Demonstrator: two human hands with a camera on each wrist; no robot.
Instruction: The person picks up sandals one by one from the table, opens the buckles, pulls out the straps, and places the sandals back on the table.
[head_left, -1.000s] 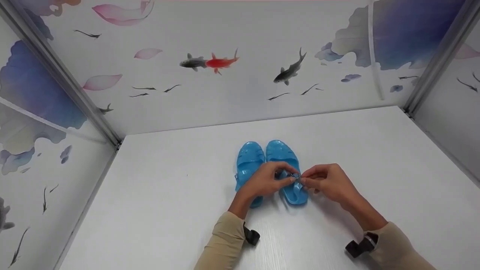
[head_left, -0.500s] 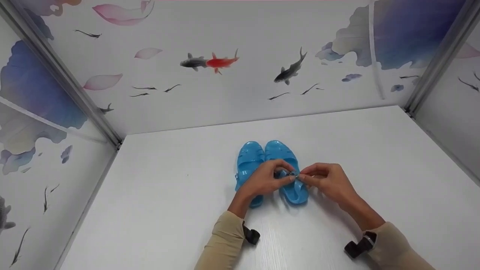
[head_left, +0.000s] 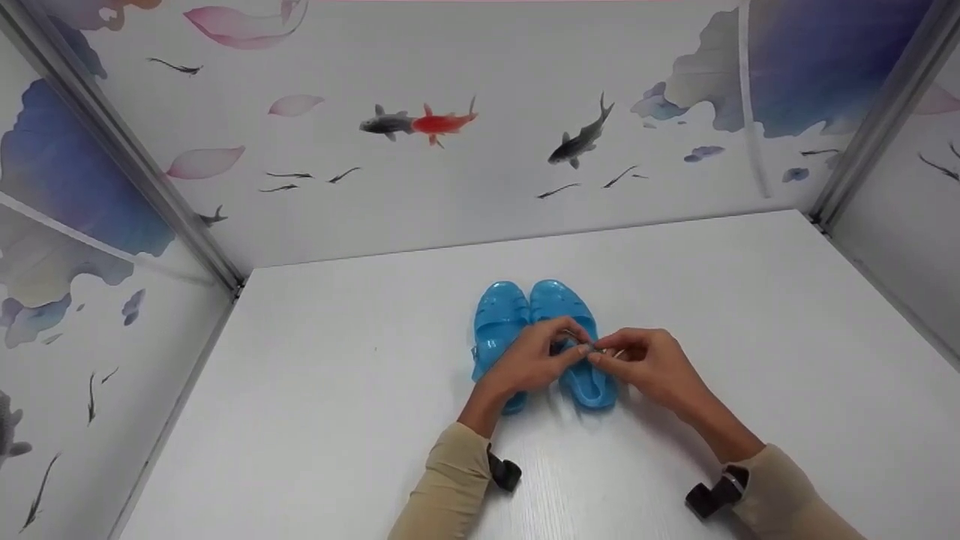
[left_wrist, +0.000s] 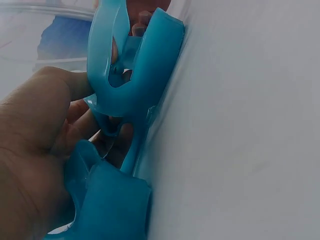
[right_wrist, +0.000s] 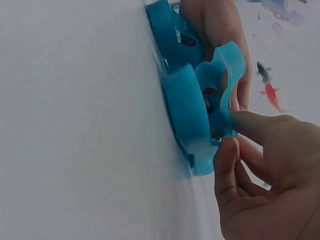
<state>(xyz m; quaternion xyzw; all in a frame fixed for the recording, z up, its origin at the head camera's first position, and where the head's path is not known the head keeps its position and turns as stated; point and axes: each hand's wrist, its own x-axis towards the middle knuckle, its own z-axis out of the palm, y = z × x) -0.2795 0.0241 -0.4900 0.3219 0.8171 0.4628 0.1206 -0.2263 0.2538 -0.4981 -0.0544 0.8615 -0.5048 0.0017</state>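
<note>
Two blue jelly sandals stand side by side, toes away from me: a left sandal and a right sandal. My left hand reaches across the left sandal, thumb and fingertips pinching the ankle strap of the right one. From the other side my right hand pinches the same strap, its fingertips meeting those of the left. In the right wrist view the strap arches above the heel, running to the right thumb and index finger. The fastening between the fingertips is hidden.
The sandals rest on a white table. Behind it stands a white wall panel printed with fish and petals, with side panels at left and right. Each wrist wears a black camera, one by the left sleeve.
My right hand has shifted slightly left, closer to the left fingertips. The strap loop that hung over the heel has drawn up, showing more of the insole. The sandals stay in place.
</note>
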